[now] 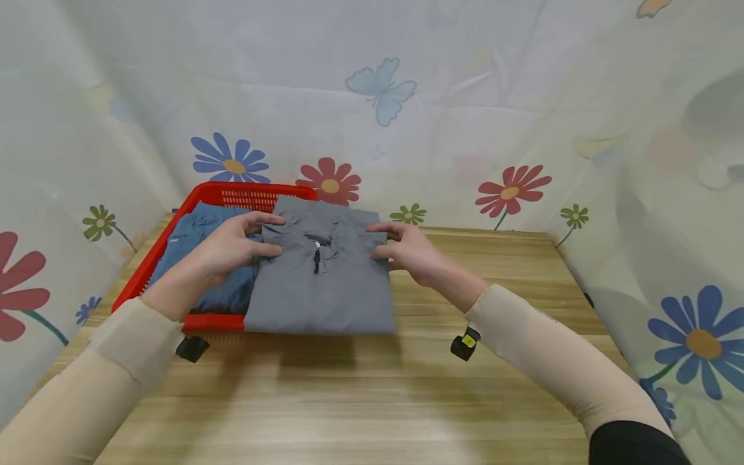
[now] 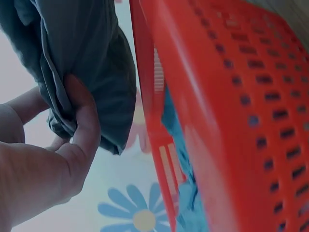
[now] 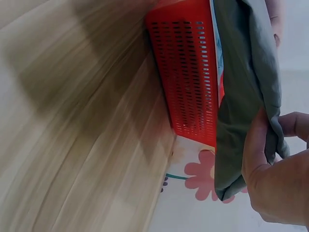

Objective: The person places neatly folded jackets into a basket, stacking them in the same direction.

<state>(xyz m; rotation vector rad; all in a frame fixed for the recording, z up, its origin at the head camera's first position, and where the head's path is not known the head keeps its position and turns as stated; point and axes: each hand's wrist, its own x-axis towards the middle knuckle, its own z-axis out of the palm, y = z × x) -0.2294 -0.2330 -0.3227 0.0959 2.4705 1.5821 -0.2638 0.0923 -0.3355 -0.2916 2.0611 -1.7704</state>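
Observation:
A folded grey shirt with a small dark zip pull at its collar is held up between both hands. My left hand pinches its left edge, fingers and thumb on either side of the fabric in the left wrist view. On the opposite edge, my right hand grips the cloth the same way, its thumb and fingers around the folded layers. The shirt overlaps the right part of a red plastic basket. Inside the basket lies folded blue clothing, partly hidden by the left hand and the shirt.
The basket stands at the left on a wood-grain table, near its back edge. A pale curtain printed with flowers and a butterfly hangs behind the table and along its sides.

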